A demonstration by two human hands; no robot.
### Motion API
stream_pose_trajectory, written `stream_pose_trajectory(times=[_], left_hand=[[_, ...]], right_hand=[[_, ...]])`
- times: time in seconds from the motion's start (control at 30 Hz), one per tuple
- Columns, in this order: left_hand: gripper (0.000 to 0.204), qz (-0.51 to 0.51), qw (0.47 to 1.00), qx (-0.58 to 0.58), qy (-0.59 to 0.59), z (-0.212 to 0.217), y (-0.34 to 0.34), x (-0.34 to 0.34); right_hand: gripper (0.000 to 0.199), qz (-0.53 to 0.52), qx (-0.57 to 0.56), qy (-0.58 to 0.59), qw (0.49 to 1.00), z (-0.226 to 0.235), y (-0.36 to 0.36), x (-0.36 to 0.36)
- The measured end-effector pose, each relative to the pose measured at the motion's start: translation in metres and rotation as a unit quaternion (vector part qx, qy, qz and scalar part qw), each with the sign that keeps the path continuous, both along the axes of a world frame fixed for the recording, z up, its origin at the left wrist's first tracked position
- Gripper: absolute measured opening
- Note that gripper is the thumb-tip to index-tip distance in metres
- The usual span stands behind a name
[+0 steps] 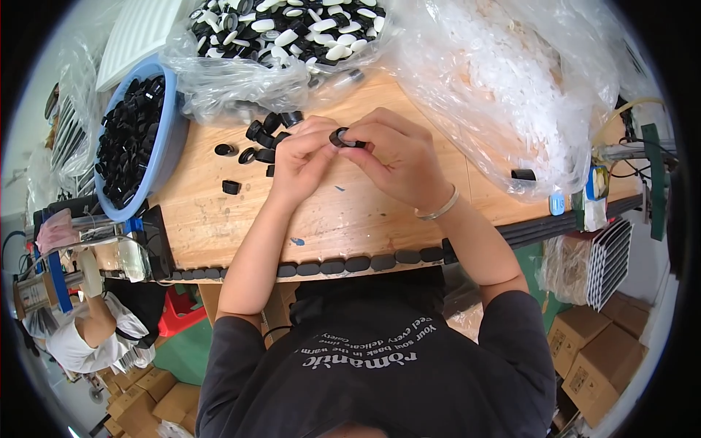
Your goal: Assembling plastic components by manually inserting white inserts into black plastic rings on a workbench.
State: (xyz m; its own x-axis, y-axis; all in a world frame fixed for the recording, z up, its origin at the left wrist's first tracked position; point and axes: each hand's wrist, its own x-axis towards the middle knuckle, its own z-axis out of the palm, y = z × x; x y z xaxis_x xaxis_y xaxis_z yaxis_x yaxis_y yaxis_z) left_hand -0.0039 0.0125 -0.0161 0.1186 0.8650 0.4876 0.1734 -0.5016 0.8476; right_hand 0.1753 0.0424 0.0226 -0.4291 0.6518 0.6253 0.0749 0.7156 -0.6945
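Note:
Over the middle of the wooden table [241, 226], my two hands meet at a small black ring-like plastic part [338, 136]. The right hand [401, 157] pinches it between thumb and fingers, partly covering it. Fingertips of my left hand [303, 157] are closed at the part's left side; they seem to grip it too. Several loose black parts of a similar kind, among them a short black piece [231, 187] and a round one [225, 150], lie just left of my left hand.
A blue basin [171, 109] full of black parts stands at left. Behind my hands is a plastic bag [241, 87] of black and white oval pieces. Another bag [504, 80], at right, holds translucent white pieces. A person [87, 332] sits at lower left; cardboard boxes [599, 358] stand at lower right.

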Motion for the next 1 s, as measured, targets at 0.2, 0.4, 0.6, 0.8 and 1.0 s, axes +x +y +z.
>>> stream_pose_trajectory(times=[0.2, 0.4, 0.6, 0.8, 1.0], left_hand=[[0.026, -0.003, 0.998, -0.042, -0.051, 0.000, -0.004, 0.005], [0.049, 0.146, 0.970, 0.137, 0.138, 0.007, -0.003, 0.009], [0.049, 0.183, 0.941, 0.226, 0.174, 0.007, -0.001, 0.018], [0.047, 0.209, 0.934, 0.224, 0.181, 0.007, -0.003, 0.018], [0.040, 0.196, 0.971, 0.119, 0.066, 0.007, -0.006, 0.017]], right_hand=[[0.022, -0.022, 0.025, -0.005, 0.999, 0.000, -0.001, -0.001], [0.030, -0.078, 0.003, -0.009, 0.997, 0.000, -0.003, -0.003], [0.034, -0.094, -0.019, -0.022, 0.995, -0.003, -0.005, -0.003], [0.037, -0.081, -0.005, -0.024, 0.996, -0.001, -0.005, -0.004], [0.033, -0.081, -0.101, -0.030, 0.991, 0.016, -0.001, 0.006]])
